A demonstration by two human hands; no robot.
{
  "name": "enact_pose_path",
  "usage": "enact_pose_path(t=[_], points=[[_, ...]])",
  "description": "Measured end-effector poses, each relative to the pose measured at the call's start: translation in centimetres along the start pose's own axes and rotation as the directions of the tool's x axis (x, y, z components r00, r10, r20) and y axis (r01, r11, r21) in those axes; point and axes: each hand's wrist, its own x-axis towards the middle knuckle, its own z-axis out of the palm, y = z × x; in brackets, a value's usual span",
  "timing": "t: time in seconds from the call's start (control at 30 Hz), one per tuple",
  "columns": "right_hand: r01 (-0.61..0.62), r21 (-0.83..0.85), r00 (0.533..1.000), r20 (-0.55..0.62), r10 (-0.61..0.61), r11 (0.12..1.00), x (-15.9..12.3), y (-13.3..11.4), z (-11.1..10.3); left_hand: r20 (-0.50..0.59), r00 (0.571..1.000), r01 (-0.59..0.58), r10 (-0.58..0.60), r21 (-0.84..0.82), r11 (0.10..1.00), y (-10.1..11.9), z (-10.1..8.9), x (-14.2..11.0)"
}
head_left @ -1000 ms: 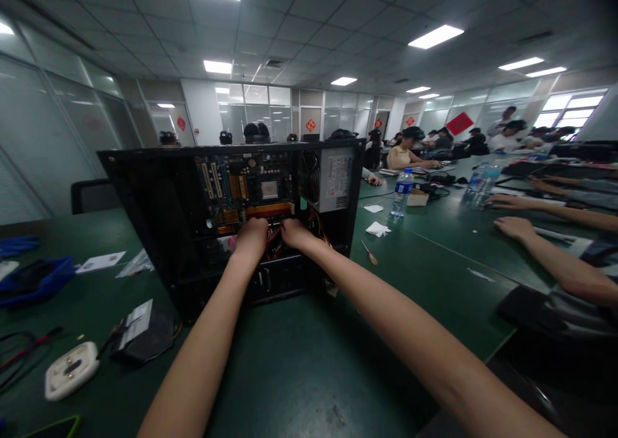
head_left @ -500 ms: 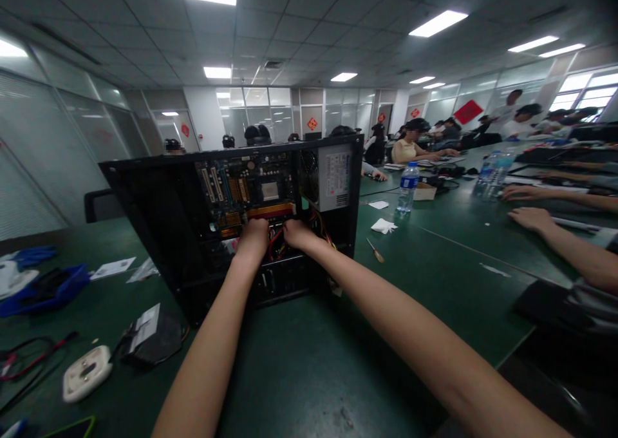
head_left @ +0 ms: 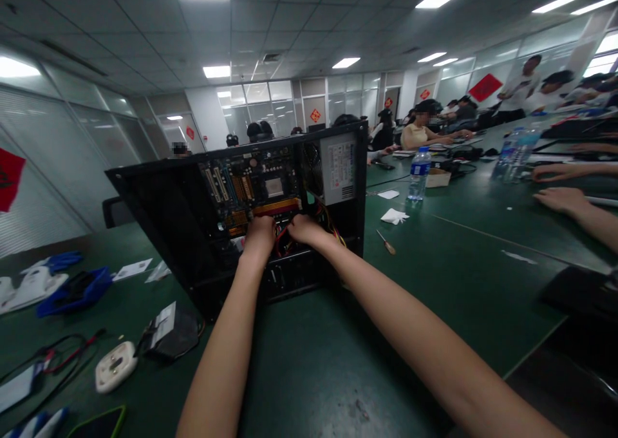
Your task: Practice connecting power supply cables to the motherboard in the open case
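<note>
Before us, a PC case (head_left: 193, 212) opens nearward, long axis left-right; our hands (head_left: 261, 236) overlap cables (head_left: 332, 220), grip unclear; water bottle (head_left: 419, 177) right.

Right of the computer case (head_left: 168, 212) stands a bottle (head_left: 419, 175).

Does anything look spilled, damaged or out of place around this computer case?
No spill or clear damage shows. One oddity: a crumpled white wad lies right of the computer case, like litter on the worktable.
</note>
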Motion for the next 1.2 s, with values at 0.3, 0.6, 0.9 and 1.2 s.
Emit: enact_pose_path(t=[0.3,0.6,0.9,1.2], points=[[0.101,0.042,0.994,-0.052,-0.098,0.994,-1.2,-0.1,-0.4,-0.050,0.992,0.121,-0.118,0.070,0.990,1.4,-1.2,-2.4],[0.379,0.060,0.880,0.283,-0.380,0.923,-0.9,0.1,0.5,-0.061,0.994,0.102,-0.096,0.100,0.990,1.5,-1.2,-2.4],[0.416,0.046,0.844,0.353,-0.404,0.908,-0.6,-0.1,0.7,0.071,0.997,0.012,-0.007,-0.078,0.997,0.7,-1.2,-1.9],[0.404,0.028,0.843,0.377,-0.385,0.914,-0.4,0.0,0.8,0.060,0.996,-0.056,0.062,-0.088,0.995,0.6,-1.7,-2.2]])
